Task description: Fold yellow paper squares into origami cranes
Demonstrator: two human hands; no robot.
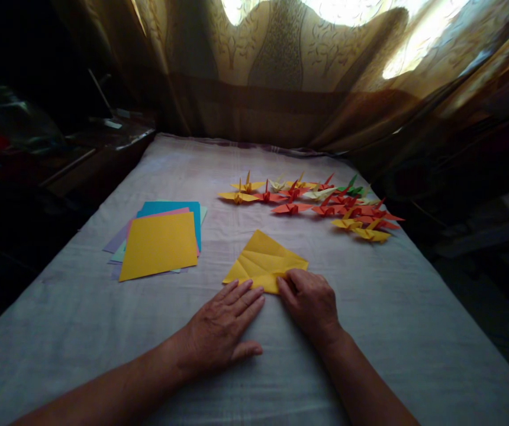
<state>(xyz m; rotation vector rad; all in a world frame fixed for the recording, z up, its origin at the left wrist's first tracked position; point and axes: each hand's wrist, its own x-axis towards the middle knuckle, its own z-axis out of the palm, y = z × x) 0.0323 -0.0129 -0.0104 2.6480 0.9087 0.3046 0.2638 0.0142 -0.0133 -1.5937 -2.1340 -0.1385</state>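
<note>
A yellow sheet of origami paper [266, 257], marked with crossing creases, lies on the cloth in front of me. My left hand [225, 322] rests flat, its fingers stretched out and the fingertips on the paper's near left edge. At the near right edge, my right hand [310, 299] has its fingers curled, with thumb and forefinger pinching the paper's border. The right fingertips partly hide that edge.
Left of the paper is a loose stack of coloured square sheets [161, 245], yellow on top. Several folded paper cranes [292, 207], red, yellow, white and green, stand at the back right. A patterned curtain [276, 71] hangs behind the cloth-covered table [81, 331].
</note>
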